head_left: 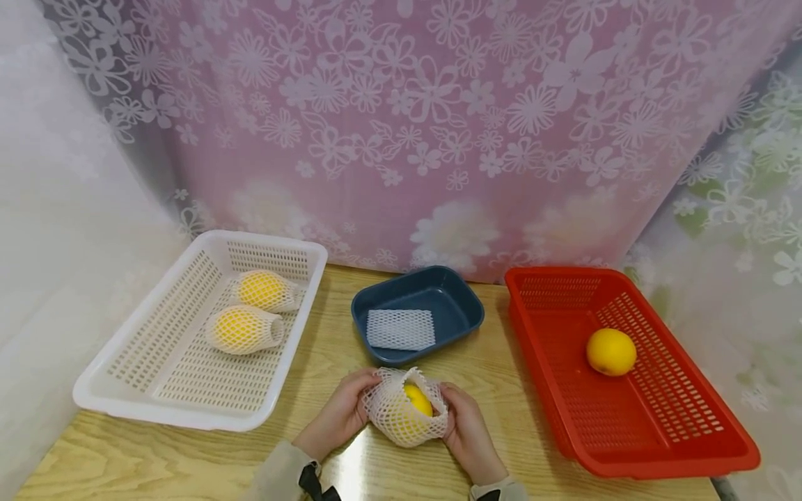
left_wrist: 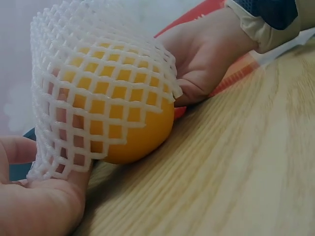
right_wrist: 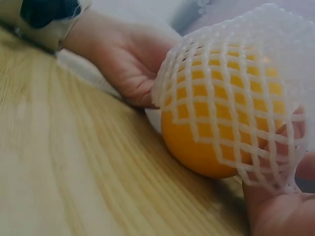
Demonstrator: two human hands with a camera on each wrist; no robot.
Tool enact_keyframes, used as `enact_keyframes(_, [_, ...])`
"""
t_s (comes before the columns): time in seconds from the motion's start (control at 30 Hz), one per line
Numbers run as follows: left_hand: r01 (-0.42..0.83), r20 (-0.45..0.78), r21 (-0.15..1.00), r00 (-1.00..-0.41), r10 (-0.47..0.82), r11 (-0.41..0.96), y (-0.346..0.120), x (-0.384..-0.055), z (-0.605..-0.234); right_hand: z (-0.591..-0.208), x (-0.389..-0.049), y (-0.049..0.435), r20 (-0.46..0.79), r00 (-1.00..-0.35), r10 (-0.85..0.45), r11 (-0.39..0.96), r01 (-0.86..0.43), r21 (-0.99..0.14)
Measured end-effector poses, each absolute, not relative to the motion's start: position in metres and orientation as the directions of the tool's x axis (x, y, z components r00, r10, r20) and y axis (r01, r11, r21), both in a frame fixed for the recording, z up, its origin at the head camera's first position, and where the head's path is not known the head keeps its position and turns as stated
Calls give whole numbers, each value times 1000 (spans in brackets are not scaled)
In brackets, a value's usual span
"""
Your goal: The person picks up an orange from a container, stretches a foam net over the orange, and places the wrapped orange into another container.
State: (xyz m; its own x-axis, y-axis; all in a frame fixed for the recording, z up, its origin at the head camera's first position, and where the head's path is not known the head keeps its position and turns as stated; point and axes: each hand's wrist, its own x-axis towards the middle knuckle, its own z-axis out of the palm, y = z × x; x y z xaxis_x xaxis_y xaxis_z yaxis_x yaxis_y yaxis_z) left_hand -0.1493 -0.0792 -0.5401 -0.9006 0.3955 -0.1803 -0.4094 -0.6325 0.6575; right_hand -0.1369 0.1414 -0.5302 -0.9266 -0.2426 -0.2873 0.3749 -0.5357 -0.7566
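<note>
A white foam fruit net (head_left: 398,419) is drawn over a round yellow-orange fruit (head_left: 418,399) just above the table's near part. My left hand (head_left: 344,412) grips the net's left edge. On the opposite side, my right hand (head_left: 467,431) grips the right edge, with some fingers inside the mesh. Both wrist views show the fruit's lower part (left_wrist: 145,142) bare below the mesh, close to the wood. At the top the net stands open, so yellow skin shows through. Some fingertips are hidden behind the net and fruit.
To the left, a white basket (head_left: 172,410) holds two netted yellow fruits (head_left: 244,330). A dark blue tray (head_left: 454,306) behind my hands holds flat foam netting (head_left: 401,330). On the right, a red basket (head_left: 567,417) contains one bare yellow fruit (head_left: 611,352). A floral curtain (head_left: 401,139) hangs behind.
</note>
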Motion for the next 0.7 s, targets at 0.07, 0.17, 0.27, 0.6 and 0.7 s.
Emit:
enact_keyframes(0.07, [-377, -203, 694, -920, 335, -613, -77, -149, -540, -531, -137, 139, -299, -937, -179, -496, 349, -795])
enact_keyframes(0.17, [-315, -224, 775, -947, 228, -547, -73, -148, -539, -531, -138, 136, -311, -946, -96, -432, 321, -843])
enact_keyframes(0.27, [-248, -213, 859, -969, 129, -448, -70, -147, -539, -532, -138, 133, -297, -954, -28, -332, 290, -898])
enact_keyframes(0.6, [-62, -60, 989, -998, 21, -136, -66, -143, -539, -532, -138, 128, -162, -983, 89, 28, 165, -986])
enact_keyframes(0.7, [-2, -2, 998, -1000, 8, -66, -65, -143, -542, -532, -137, 127, -125, -988, 87, 115, 135, -984])
